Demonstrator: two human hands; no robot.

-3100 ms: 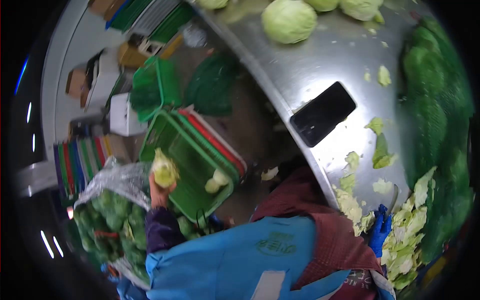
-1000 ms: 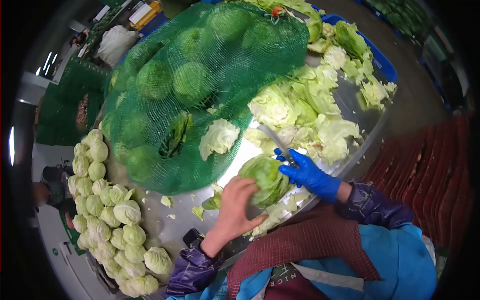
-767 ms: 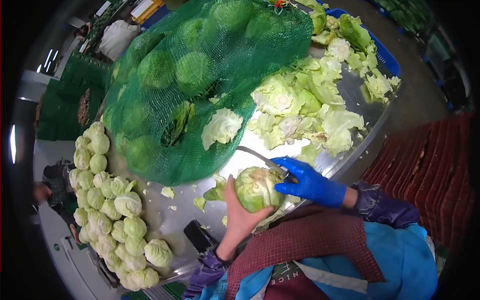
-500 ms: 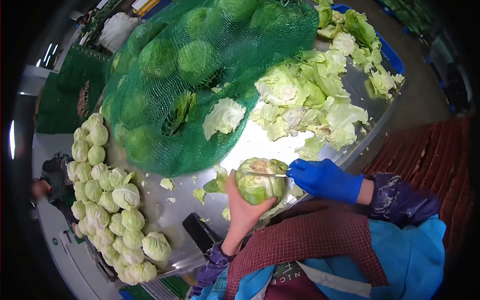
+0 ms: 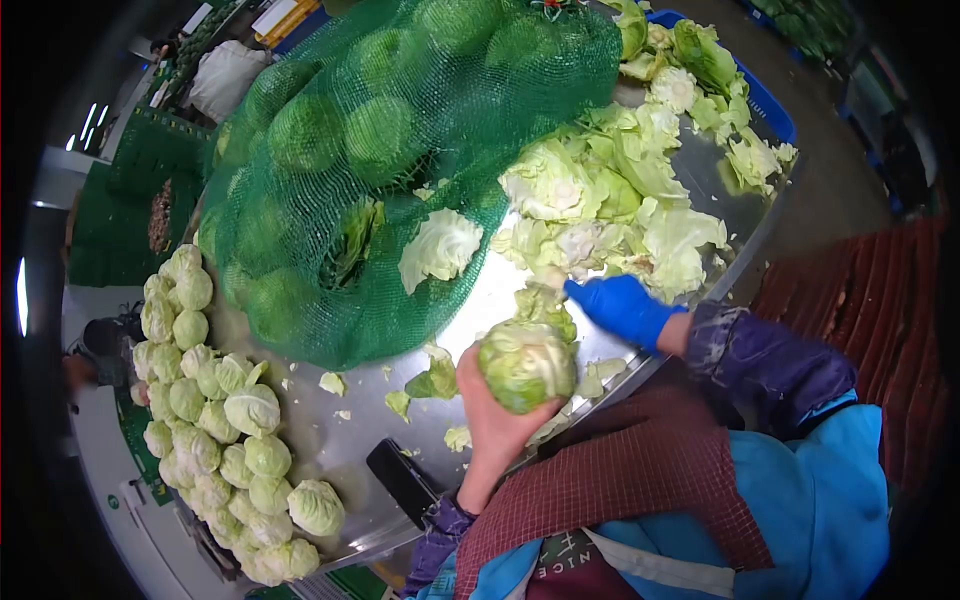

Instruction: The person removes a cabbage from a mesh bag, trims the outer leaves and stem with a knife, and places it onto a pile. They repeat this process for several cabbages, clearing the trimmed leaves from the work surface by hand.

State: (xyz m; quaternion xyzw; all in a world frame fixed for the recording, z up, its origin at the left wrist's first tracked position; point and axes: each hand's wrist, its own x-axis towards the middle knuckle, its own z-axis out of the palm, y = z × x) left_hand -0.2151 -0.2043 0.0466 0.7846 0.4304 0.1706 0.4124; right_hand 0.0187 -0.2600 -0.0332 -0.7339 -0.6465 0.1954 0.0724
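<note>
My bare left hand point(image 5: 495, 412) is wrapped round the lower left side of a trimmed cabbage point(image 5: 527, 368), holding it just above the metal table. Its pale cut side and light green leaves face up. My right hand point(image 5: 622, 308), in a blue glove, is closed beyond the cabbage's upper right. The knife it gripped in the earlier view barely shows now; its blade cannot be made out. A pale stem piece with leaves point(image 5: 547, 302) lies at the glove's fingertips, between the cabbage and the leaf pile.
Loose leaves point(image 5: 610, 195) are heaped on the metal table point(image 5: 365, 400). A green mesh sack of cabbages point(image 5: 390, 140) fills the far side. Trimmed cabbages point(image 5: 215, 420) are piled at left. A black phone point(image 5: 402, 480) lies near the front edge; a blue crate point(image 5: 768, 100) stands far right.
My right hand has moved up and away from the cabbage, where the knife lay across its top. The stem end has come off with some leaves. My left hand keeps its hold.
</note>
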